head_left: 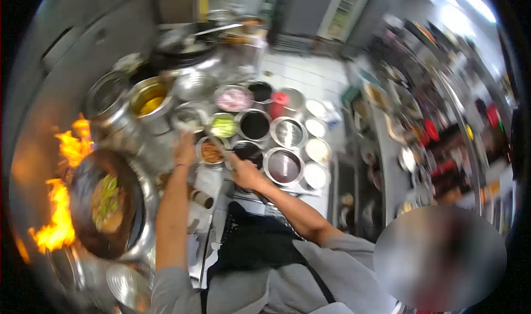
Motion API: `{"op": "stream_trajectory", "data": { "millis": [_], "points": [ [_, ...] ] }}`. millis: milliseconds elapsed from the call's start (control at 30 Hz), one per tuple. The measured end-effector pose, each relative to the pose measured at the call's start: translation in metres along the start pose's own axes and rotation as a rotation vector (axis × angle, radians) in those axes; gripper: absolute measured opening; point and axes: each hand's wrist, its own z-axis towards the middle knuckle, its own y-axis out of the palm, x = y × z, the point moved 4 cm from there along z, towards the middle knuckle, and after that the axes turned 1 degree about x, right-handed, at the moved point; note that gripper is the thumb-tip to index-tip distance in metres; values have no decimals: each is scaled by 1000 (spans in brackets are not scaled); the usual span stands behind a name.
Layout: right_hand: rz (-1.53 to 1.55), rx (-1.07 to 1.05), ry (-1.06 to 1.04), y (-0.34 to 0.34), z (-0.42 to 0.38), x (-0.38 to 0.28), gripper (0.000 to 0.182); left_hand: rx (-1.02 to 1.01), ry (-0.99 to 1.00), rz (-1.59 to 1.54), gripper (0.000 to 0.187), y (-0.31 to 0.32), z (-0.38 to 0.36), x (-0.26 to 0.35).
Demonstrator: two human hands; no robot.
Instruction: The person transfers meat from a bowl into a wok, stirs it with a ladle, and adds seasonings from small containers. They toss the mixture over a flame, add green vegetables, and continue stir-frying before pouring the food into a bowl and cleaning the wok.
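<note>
My right hand [246, 173] is closed round a long-handled utensil [224, 150], whose dark handle end sticks out below it. The utensil's far end is blurred among the containers. My left hand [183, 148] is blurred beside a metal bowl [189, 116], and its fingers are too smeared to read. Just right of it a small container holds brown pieces [211, 150]. Above that stand a bowl of chopped green food [223, 125] and a bowl of pink-purple food [233, 99]. At the left, a dark wok [83, 195] holds food with green pieces [108, 199].
Tall flames [58, 217] rise along the wok's left side. A pot of yellow liquid [150, 99] stands behind. Several seasoning bowls [284, 166] and a red container [278, 105] line the counter's right side. Farther right are loaded shelves [390, 165]. A blurred oval hides the lower right.
</note>
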Motion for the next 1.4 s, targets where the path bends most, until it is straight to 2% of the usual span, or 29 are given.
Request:
{"op": "stream_trajectory", "data": {
  "millis": [33, 67, 100, 167, 233, 267, 433, 467, 500, 533, 633, 767, 833, 867, 900, 967, 1000, 1100, 1167, 1267, 1333, 1400],
  "points": [
    [11, -6, -2, -7, -1, -8, 62, 1, -127, -188, 57, -29, -13, 16],
    [-17, -33, 98, 7, 4, -2, 62, -42, -164, -193, 58, -35, -13, 19],
    [-44, -65, 186, 17, 14, 5, 62, 35, -42, -140, 65, 7, 6, -10],
    [-23, -37, 174, 19, 6, -3, 61, -119, -107, -43, 76, -28, -6, 12],
    [17, -58, 110, 15, 2, -5, 61, -184, -151, -2, 83, -29, -8, 13],
    [62, -36, 72, 3, 0, -12, 60, -189, -134, -3, 83, -29, -4, 15],
    [37, 64, 119, 29, 9, -3, 53, -210, -181, -17, 83, -23, -2, 8],
    [28, 79, 58, 27, 8, -3, 50, -211, -193, -41, 82, -22, 1, 6],
    [19, 89, -1, 16, 3, -14, 48, -213, -190, -41, 82, -19, 4, 1],
    [59, 34, 36, 4, 3, -18, 46, -183, -172, -41, 83, -16, 5, -3],
    [5, 71, 62, 17, 15, -14, 52, -173, -130, -48, 84, -19, -1, 5],
    [-30, 8, 55, 18, 6, -19, 58, -150, -126, -63, 87, -6, 9, -14],
    [9, 11, 96, 17, 9, -18, 64, -47, -60, -103, 90, 8, 14, -26],
    [12, -5, 112, 21, 13, -16, 62, -158, -135, -99, 90, -10, 8, -12],
    [17, -3, 114, 27, 9, -13, 62, -160, -133, -94, 90, 0, 10, -22],
    [-74, 93, 39, 26, -3, -17, 55, -24, -9, -68, 89, 12, 19, -35],
    [-22, -23, 61, 19, -7, -21, 56, -15, -10, -70, 89, 14, 24, -39],
    [12, -43, 116, 21, 10, -8, 63, -48, -1, -26, 87, 15, 21, -34],
    [27, -23, 108, 29, 9, -6, 62, -110, -74, -13, 86, 7, 20, -31],
    [-94, 82, 40, 27, 1, -13, 56, -16, 13, -13, 86, 36, 35, -61],
    [-16, -11, 37, 14, -3, -23, 53, -84, -43, -18, 86, 10, 24, -36],
    [20, 18, 59, 24, 5, -16, 52, -154, -103, -13, 86, -1, 15, -27]
  ]
}}
